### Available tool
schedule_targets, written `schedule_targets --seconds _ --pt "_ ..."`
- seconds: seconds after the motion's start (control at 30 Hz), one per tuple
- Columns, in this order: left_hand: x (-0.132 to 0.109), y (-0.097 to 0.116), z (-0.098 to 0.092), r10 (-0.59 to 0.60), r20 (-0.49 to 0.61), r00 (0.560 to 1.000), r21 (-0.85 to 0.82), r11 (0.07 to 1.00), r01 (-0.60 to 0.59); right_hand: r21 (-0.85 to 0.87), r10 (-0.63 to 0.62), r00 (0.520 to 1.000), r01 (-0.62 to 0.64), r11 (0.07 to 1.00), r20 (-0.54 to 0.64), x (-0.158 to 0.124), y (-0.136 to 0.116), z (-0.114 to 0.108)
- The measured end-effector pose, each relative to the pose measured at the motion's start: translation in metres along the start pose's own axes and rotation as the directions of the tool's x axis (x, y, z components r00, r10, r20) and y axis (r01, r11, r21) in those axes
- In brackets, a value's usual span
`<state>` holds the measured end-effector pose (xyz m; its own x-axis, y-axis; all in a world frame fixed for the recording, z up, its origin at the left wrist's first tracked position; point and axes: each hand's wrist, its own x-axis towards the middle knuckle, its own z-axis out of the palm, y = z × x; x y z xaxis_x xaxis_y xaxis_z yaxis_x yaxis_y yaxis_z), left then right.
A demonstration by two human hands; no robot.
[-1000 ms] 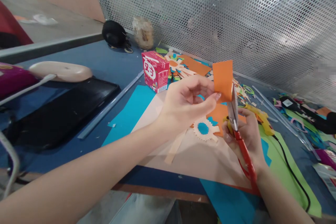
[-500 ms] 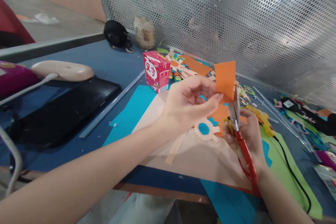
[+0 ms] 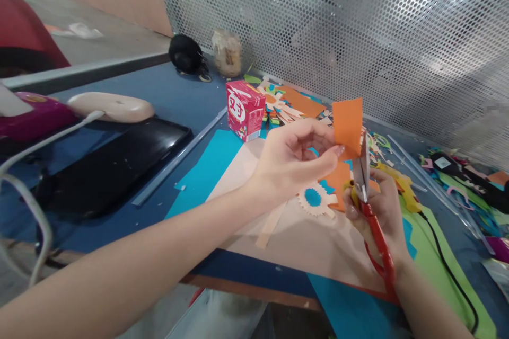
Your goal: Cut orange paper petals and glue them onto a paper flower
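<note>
My left hand (image 3: 296, 161) pinches a small orange paper piece (image 3: 348, 124) upright above the table, thumb and fingers closed on its lower left edge. My right hand (image 3: 379, 211) grips red-handled scissors (image 3: 371, 217), whose blades point up along the paper's right edge. Below them a toothed beige cut-out with a blue centre (image 3: 315, 198) lies on a beige sheet (image 3: 302, 238), beside more orange paper (image 3: 340, 177).
A pink carton (image 3: 244, 110) stands behind the hands. A black tablet (image 3: 107, 167), a beige oval device (image 3: 113, 107) and a clear rod (image 3: 181, 156) lie left. Paper scraps (image 3: 286, 100), a yellow glue gun (image 3: 403, 188) with black cord and green sheet (image 3: 437, 265) lie right, before a perforated metal screen (image 3: 338, 26).
Both hands and the orange paper have drifted slightly right in view, mostly as the camera shifted. The scissor blades stay against the paper's right edge.
</note>
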<state>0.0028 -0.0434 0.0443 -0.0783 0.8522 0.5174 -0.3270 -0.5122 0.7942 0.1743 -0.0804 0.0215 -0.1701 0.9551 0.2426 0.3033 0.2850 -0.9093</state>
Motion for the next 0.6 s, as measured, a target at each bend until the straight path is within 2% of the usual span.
schedule_targets --seconds 0.17,0.43,0.6 --pt "0.0007 -0.0016 -0.0008 -0.03 0.009 0.999 -0.004 1.0 0.031 -0.015 -0.007 1.0 0.007 1.0 0.019 0.0007 0.0016 -0.0018" --pt "0.0008 -0.0042 -0.0014 -0.08 0.023 0.997 -0.124 0.989 0.082 0.014 -0.004 1.0 0.004 1.0 0.019 0.0011 0.0029 -0.001" --pt "0.0009 -0.0029 -0.0022 -0.077 0.049 0.996 -0.096 0.992 0.081 0.025 0.015 1.0 -0.015 1.0 0.01 0.001 0.0046 -0.0003"
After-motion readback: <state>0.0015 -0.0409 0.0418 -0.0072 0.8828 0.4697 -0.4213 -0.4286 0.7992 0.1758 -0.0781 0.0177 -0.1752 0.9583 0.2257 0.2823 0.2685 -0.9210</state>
